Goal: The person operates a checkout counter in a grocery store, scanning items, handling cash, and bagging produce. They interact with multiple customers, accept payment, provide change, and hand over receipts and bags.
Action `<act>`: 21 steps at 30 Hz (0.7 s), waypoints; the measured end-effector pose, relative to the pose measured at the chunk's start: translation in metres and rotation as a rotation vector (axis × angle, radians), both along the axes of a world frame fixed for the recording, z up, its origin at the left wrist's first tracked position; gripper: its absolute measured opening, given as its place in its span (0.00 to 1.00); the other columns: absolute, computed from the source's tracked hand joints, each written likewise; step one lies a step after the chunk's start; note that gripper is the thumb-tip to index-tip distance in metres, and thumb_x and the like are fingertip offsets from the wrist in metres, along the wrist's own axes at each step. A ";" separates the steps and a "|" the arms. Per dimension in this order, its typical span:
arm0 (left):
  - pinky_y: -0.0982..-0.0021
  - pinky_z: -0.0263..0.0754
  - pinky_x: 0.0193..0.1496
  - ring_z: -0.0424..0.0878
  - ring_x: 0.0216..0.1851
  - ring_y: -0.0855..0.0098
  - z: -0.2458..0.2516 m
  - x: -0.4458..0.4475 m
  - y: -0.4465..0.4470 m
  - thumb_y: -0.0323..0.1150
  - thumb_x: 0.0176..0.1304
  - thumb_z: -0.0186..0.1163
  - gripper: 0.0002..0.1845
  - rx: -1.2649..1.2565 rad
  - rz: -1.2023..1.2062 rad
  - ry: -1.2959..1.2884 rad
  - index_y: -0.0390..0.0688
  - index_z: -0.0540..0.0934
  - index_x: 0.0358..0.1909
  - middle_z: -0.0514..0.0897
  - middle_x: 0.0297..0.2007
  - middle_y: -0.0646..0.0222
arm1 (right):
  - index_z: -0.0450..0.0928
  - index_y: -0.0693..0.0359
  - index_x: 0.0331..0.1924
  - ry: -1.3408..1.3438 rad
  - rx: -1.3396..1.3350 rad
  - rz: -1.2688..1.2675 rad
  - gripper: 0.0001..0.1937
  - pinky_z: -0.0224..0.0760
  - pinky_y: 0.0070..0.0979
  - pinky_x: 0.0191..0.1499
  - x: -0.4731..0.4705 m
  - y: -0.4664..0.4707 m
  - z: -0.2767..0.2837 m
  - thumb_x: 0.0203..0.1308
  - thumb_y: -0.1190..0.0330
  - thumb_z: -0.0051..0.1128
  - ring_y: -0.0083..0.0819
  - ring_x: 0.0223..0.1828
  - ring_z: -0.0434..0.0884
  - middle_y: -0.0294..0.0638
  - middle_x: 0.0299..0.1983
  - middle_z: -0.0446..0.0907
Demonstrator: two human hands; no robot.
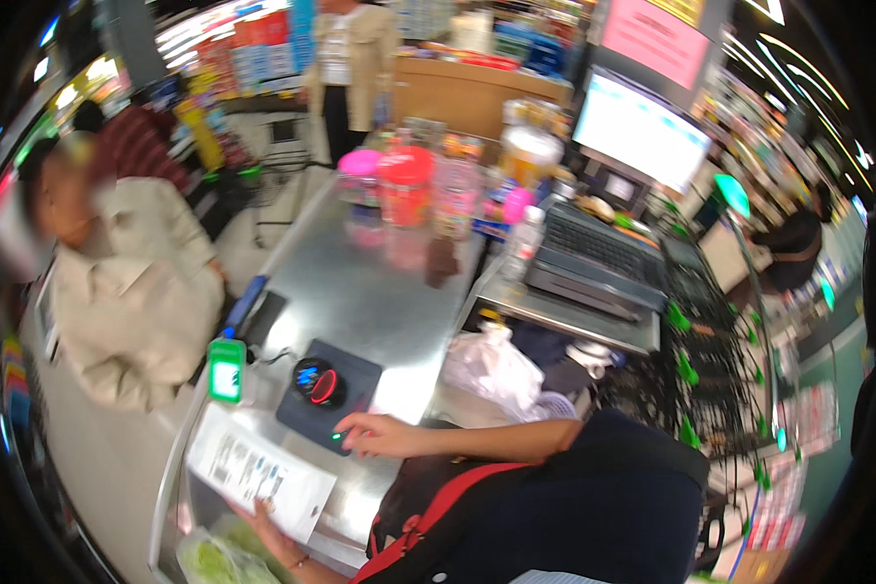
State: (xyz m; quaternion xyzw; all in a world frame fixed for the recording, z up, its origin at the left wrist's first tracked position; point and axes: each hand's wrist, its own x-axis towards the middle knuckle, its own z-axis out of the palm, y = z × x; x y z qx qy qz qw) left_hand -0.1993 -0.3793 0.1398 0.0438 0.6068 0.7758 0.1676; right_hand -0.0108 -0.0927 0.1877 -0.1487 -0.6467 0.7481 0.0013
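At the lower left, my left hand holds the edge of a white sheet printed with several barcodes. The sheet tilts above the metal checkout counter. Clear plastic wraps a light green leafy vegetable just below that hand. My right hand reaches over the near corner of a dark mat, fingers bent; a small green light glows at its fingertips. Blur hides whether it grips anything. On the mat sits a round black scanner with a lit red ring. Beyond the sheet stands a green payment device.
Jars with pink and red lids stand at the counter's far end. To the right are a keyboard, a lit monitor, a clear bottle and white plastic bags. A person is across the counter, another farther back.
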 end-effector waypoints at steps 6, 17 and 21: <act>0.65 0.59 0.72 0.65 0.70 0.63 -0.096 -0.008 -0.013 0.21 0.68 0.58 0.43 -0.086 0.130 -0.064 0.43 0.47 0.80 0.62 0.74 0.57 | 0.76 0.59 0.55 -0.232 -0.023 -0.082 0.16 0.79 0.23 0.39 -0.017 0.022 -0.055 0.73 0.59 0.53 0.24 0.36 0.84 0.38 0.41 0.84; 0.57 0.58 0.74 0.63 0.70 0.49 -0.124 -0.008 0.010 0.27 0.59 0.67 0.44 -0.784 0.352 0.286 0.34 0.56 0.75 0.65 0.69 0.44 | 0.76 0.67 0.46 -0.528 -0.077 0.049 0.19 0.80 0.24 0.34 -0.025 0.050 -0.109 0.75 0.55 0.48 0.33 0.32 0.89 0.48 0.34 0.86; 0.49 0.57 0.72 0.59 0.70 0.43 -0.095 0.003 0.020 0.30 0.57 0.67 0.39 -1.098 0.267 0.469 0.36 0.65 0.71 0.61 0.70 0.42 | 0.77 0.67 0.40 -0.558 -0.096 -0.031 0.18 0.80 0.27 0.30 -0.021 0.058 -0.133 0.75 0.57 0.48 0.39 0.29 0.88 0.52 0.32 0.86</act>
